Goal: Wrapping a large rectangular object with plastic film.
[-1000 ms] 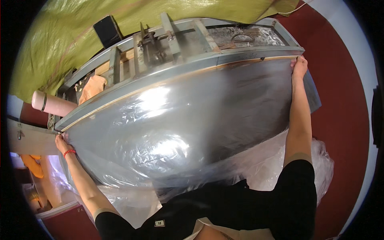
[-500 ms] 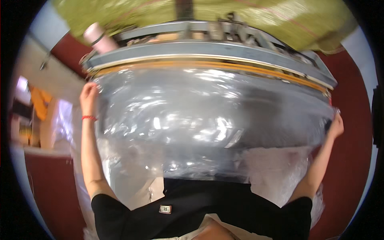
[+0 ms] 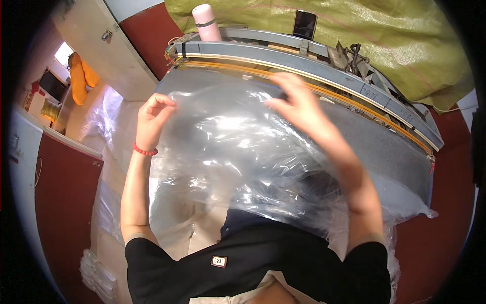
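A large clear plastic sheet [image 3: 238, 152] lies spread over the grey counter [image 3: 395, 152], its near part bunched and crumpled against the person's black shirt [image 3: 263, 263], its far edge close to the orange strip of the long sealing bar [image 3: 304, 53] that runs along the counter's far side. More of the film spills off the right end of the counter and down the left side toward the floor.

The left hand [image 3: 152, 119], a red bead bracelet [image 3: 144, 150] at the wrist, is curled at the sheet's upper left edge, fingers bent as if pinching the film; a fold seems caught between them, though the transparency makes the grip hard to confirm. The right hand [image 3: 298, 104] is blurred and loosely spread, fingers apart, over the sheet's far middle; whether it presses on the film or hovers just above cannot be told.

The film looks very light, limp and slippery, with no stiffness of its own: it wrinkles, traps air and would likely cling to itself. It probably handles best taken at an edge or corner with a pinch, both hands well apart, and kept taut so it lies flat; gripping mid-sheet would only bunch it.

A pink bottle [image 3: 206, 21] and a dark phone [image 3: 305, 24] stand on the bar, before a yellow-green tarp [image 3: 385, 35].
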Demonstrator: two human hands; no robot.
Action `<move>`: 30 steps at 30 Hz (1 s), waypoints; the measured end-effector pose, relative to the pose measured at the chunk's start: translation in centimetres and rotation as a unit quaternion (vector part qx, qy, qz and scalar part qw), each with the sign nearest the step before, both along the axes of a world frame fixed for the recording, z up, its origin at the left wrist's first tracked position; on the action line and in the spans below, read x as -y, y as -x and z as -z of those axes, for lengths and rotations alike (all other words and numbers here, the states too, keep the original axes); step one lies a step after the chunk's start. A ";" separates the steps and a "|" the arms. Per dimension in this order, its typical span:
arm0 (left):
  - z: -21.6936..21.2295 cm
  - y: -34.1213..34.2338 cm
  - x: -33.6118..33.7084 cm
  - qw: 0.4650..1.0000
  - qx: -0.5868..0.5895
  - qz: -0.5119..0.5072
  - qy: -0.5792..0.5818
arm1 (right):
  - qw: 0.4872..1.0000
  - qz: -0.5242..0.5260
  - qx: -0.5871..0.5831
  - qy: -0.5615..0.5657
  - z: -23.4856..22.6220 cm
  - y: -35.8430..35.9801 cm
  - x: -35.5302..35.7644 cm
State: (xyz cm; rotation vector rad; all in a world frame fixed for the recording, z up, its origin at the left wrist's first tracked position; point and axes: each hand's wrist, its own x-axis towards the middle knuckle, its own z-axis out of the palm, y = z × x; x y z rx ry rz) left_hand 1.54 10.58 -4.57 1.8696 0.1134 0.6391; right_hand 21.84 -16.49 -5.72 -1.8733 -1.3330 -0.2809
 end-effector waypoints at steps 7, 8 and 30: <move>-3.0 3.4 1.4 0.975 -0.145 0.024 -0.169 | 0.932 -0.163 -0.322 -0.021 4.3 1.3 -7.3; -1.9 3.9 0.5 0.969 -0.202 0.060 -0.131 | 0.950 -0.153 -0.268 -0.037 4.8 1.3 -5.8; 5.2 -7.4 -18.9 0.809 -0.015 -0.456 -0.370 | 0.527 0.838 -0.137 0.034 6.6 -2.0 62.1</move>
